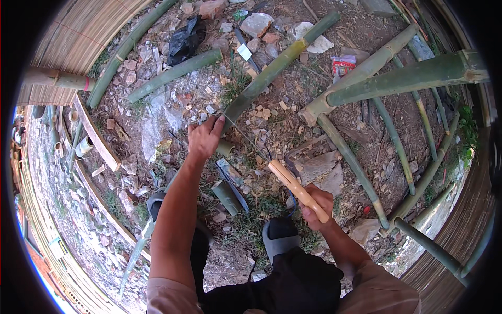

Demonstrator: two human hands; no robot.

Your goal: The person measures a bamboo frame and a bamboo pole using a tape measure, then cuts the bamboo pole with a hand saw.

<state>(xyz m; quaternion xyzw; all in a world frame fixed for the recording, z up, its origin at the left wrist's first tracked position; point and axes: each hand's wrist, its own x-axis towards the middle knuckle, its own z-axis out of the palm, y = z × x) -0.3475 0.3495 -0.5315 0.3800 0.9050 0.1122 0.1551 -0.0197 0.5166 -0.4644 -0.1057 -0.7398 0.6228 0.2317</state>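
Note:
My left hand (pixel 205 137) is closed on the near end of a green bamboo pole (pixel 272 70), thumb and fingers pressed against it. The pole slopes away over the ground toward the upper right. My right hand (pixel 317 206) is wrapped round the light wooden handle (pixel 295 187) of a hand saw. Its thin blade (pixel 248 138) shows almost edge-on and runs up to the pole beside my left fingers. Whether the teeth touch the bamboo I cannot tell. Just below my left hand lies a short bamboo piece (pixel 226 147). Another cut bamboo piece (pixel 227 198) lies nearer my feet.
A frame of joined bamboo poles (pixel 397 83) stands on the right. Another bamboo length (pixel 175 75) and a black plastic bag (pixel 185 40) lie at the upper left. Stones (pixel 256 24) and wood chips litter the ground. A long wooden strip (pixel 97 133) lies left.

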